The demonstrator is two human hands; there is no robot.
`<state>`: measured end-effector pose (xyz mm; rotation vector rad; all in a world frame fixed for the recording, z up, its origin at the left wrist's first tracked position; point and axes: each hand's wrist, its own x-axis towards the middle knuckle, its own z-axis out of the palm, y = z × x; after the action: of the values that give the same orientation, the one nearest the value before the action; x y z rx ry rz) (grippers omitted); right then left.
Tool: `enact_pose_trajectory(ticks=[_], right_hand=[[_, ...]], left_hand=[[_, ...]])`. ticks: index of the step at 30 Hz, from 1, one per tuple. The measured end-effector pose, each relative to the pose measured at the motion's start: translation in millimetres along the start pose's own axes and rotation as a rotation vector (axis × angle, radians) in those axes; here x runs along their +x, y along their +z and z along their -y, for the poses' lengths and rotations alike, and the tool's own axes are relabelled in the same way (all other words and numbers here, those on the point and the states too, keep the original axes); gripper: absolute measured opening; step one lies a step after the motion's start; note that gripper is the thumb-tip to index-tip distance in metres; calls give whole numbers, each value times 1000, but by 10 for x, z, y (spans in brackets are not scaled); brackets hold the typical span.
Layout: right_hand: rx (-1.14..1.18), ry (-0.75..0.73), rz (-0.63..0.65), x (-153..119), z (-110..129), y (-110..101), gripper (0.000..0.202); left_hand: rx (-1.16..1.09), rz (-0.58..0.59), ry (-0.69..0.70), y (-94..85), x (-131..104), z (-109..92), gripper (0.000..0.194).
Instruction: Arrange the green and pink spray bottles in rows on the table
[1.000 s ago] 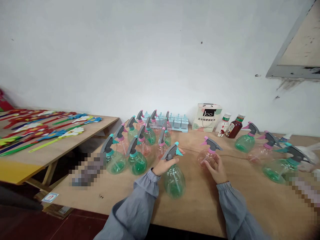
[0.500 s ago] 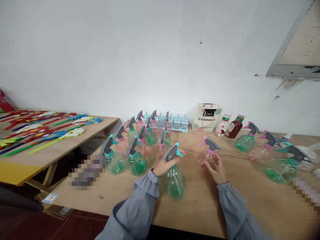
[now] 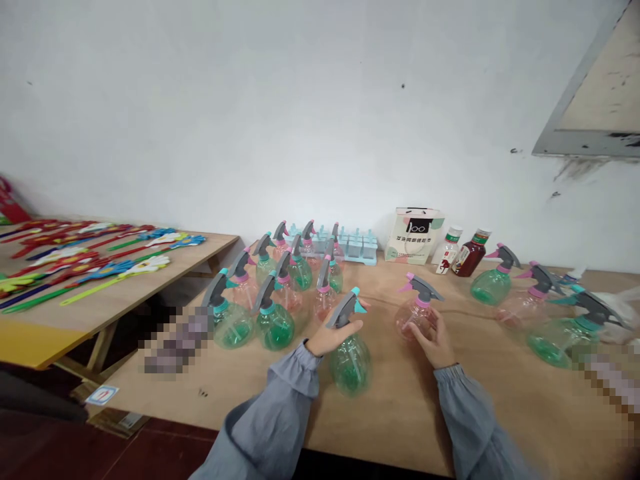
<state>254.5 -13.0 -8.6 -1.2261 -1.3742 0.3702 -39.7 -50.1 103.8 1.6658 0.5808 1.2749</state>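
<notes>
My left hand (image 3: pixel 334 337) is closed around the neck of a green spray bottle (image 3: pixel 351 367), just below its grey and teal trigger head. That bottle leans a little, and I cannot tell whether its base touches the table. My right hand (image 3: pixel 434 339) grips the side of a pink spray bottle (image 3: pixel 411 317) with a grey and pink trigger head, which stands upright. Left of my hands is a cluster of several green and pink spray bottles (image 3: pixel 275 328). On the right stand another green one (image 3: pixel 491 287), a pink one (image 3: pixel 523 307) and a green one (image 3: pixel 563 341).
Against the wall are a pale blue mould set (image 3: pixel 363 250), a printed paper bag (image 3: pixel 414 237), a white bottle (image 3: pixel 447 253) and a dark red bottle (image 3: pixel 469 255). A second table (image 3: pixel 165 283) at left bears several colourful hand-shaped sticks (image 3: pixel 145 265). Blurred patches cover two spots.
The green bottle in my left hand has tilted slightly and its base sits a little higher. My right hand and the pink bottle have stayed in place.
</notes>
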Motion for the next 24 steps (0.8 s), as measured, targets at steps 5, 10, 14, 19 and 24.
enact_pose_trajectory(ticks=[5, 10, 14, 19, 24], right_hand=[[-3, 0, 9, 1, 40, -3, 80], [10, -14, 1, 4, 41, 0, 78], [-2, -8, 12, 2, -1, 0, 78], [-20, 5, -2, 5, -7, -6, 82], [4, 15, 6, 6, 34, -7, 81]], left_hand=[[145, -47, -29, -3, -31, -60, 32], [282, -104, -31, -13, -90, -119, 31], [428, -182, 61, -44, -172, -134, 36], [606, -391, 117, -146, -308, -141, 41], [640, -517, 38, -285, -378, -60, 39]])
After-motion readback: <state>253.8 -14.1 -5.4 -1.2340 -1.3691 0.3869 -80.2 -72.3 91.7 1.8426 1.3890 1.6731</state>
